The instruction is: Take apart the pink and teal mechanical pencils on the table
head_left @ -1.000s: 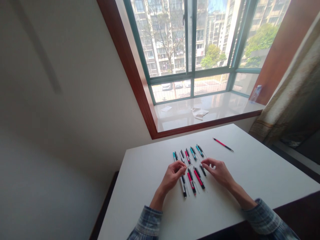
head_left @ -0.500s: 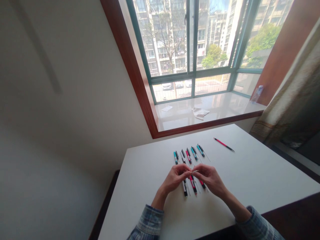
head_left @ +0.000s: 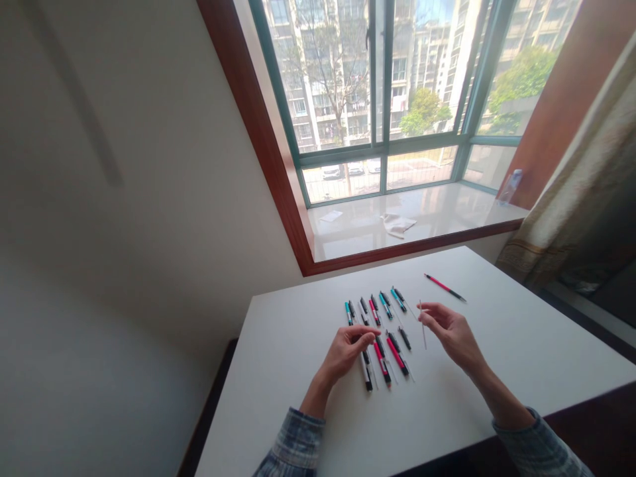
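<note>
My right hand (head_left: 454, 336) pinches a thin pale pen refill (head_left: 424, 334) between thumb and fingers, a little above the white table (head_left: 288, 344). My left hand (head_left: 345, 352) hovers over the front row of pen parts, thumb close to the index finger; anything between those fingertips is too small to make out. Below it lie a black and white pen barrel (head_left: 366, 377) and a red pen barrel (head_left: 382, 363), partly covered by the hand. Another red barrel (head_left: 397, 356) and a short black pen part (head_left: 405, 338) rest between the hands.
Farther back is a row of pen parts, among them a teal barrel (head_left: 386, 306), with thin refills beside them. A red and black pen (head_left: 446, 287) lies at the back right. Papers (head_left: 398, 225) and a clear bottle (head_left: 510, 187) are on the windowsill.
My hands have parted. The right one has moved right and slightly up with the refill, uncovering the red barrel and short black part. The left hand has barely moved.
</note>
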The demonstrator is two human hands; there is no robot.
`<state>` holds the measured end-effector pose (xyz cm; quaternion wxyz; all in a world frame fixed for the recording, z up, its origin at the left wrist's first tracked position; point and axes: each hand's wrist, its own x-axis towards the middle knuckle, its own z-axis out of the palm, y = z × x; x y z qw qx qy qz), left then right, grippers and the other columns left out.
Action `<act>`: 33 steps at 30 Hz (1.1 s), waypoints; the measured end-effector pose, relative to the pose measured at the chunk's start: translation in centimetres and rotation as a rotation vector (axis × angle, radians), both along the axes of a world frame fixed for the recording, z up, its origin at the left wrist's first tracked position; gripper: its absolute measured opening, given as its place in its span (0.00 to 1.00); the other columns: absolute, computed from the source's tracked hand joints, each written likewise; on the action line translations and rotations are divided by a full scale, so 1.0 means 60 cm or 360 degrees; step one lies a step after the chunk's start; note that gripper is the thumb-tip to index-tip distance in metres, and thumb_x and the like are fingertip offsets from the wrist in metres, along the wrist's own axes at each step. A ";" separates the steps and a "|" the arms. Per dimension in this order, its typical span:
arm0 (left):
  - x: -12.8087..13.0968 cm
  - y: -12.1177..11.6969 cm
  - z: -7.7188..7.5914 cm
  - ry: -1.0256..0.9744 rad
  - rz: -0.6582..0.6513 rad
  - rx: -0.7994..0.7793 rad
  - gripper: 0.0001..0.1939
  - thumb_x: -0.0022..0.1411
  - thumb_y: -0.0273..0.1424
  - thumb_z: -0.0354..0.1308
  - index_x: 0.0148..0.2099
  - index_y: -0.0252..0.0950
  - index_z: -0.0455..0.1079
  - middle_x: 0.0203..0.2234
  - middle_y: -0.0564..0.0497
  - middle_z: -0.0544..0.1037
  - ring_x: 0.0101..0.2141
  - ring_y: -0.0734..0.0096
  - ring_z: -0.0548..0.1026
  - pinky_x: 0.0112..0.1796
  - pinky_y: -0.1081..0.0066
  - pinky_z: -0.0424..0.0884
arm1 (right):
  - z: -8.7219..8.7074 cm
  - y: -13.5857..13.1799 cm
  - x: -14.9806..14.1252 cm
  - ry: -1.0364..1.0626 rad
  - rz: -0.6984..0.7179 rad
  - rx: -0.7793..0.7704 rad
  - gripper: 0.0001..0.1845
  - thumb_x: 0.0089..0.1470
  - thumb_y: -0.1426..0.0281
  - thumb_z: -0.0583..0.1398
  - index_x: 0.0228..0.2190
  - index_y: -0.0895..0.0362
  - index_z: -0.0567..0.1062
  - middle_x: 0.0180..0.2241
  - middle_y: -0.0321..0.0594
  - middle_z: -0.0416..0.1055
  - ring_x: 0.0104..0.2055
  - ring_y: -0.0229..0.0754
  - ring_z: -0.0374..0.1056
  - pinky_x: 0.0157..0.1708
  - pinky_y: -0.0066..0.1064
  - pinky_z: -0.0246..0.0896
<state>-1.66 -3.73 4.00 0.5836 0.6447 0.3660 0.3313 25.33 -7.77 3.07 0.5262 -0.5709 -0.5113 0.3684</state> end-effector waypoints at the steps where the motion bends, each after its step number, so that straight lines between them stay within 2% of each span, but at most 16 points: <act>1: 0.000 0.000 0.000 0.0019 0.0015 0.0014 0.24 0.63 0.48 0.63 0.47 0.31 0.82 0.27 0.49 0.74 0.29 0.70 0.66 0.32 0.72 0.64 | -0.007 -0.001 0.007 -0.0138 -0.0033 -0.0027 0.22 0.57 0.54 0.63 0.46 0.55 0.78 0.36 0.43 0.81 0.37 0.47 0.76 0.38 0.36 0.70; 5: -0.002 0.003 -0.002 0.0078 0.0038 0.0100 0.23 0.65 0.46 0.60 0.52 0.35 0.80 0.32 0.49 0.73 0.30 0.72 0.64 0.33 0.72 0.63 | -0.032 -0.011 0.008 -0.0643 -0.0056 -0.0085 0.16 0.58 0.57 0.60 0.45 0.52 0.76 0.32 0.38 0.80 0.31 0.44 0.75 0.34 0.34 0.68; 10: -0.004 0.006 -0.007 0.0086 0.0027 0.0149 0.19 0.67 0.42 0.59 0.53 0.37 0.80 0.33 0.50 0.70 0.30 0.72 0.63 0.34 0.72 0.62 | -0.043 -0.020 -0.015 -0.0899 0.0069 -0.0071 0.13 0.60 0.61 0.57 0.43 0.51 0.76 0.27 0.35 0.78 0.27 0.42 0.74 0.31 0.32 0.66; 15: -0.005 0.004 -0.005 0.0101 0.0026 0.0136 0.18 0.67 0.40 0.60 0.53 0.38 0.80 0.34 0.50 0.70 0.30 0.72 0.63 0.33 0.72 0.61 | -0.041 -0.030 -0.018 -0.1017 0.0053 -0.0016 0.13 0.59 0.62 0.58 0.44 0.51 0.76 0.28 0.35 0.78 0.28 0.42 0.74 0.31 0.31 0.66; 20: -0.002 0.003 -0.002 0.0072 0.0043 0.0141 0.17 0.66 0.40 0.61 0.51 0.37 0.81 0.34 0.50 0.72 0.30 0.73 0.63 0.33 0.73 0.61 | -0.053 -0.049 -0.015 -0.1095 0.0084 0.0056 0.11 0.58 0.65 0.59 0.42 0.50 0.77 0.30 0.36 0.78 0.32 0.43 0.75 0.34 0.32 0.68; 25: 0.000 0.005 -0.002 -0.0034 0.0056 0.0045 0.17 0.64 0.40 0.64 0.50 0.35 0.81 0.30 0.51 0.73 0.28 0.75 0.63 0.30 0.74 0.59 | -0.058 -0.063 -0.017 -0.1079 0.0132 0.0070 0.11 0.60 0.67 0.58 0.43 0.50 0.77 0.34 0.38 0.78 0.34 0.44 0.74 0.37 0.34 0.69; 33: 0.002 0.003 -0.003 -0.0140 0.0077 -0.0055 0.16 0.61 0.41 0.68 0.44 0.33 0.80 0.28 0.51 0.74 0.28 0.74 0.66 0.32 0.74 0.61 | -0.054 -0.075 -0.023 -0.1079 0.0166 0.0065 0.09 0.61 0.69 0.57 0.41 0.50 0.77 0.36 0.39 0.77 0.36 0.45 0.73 0.40 0.35 0.68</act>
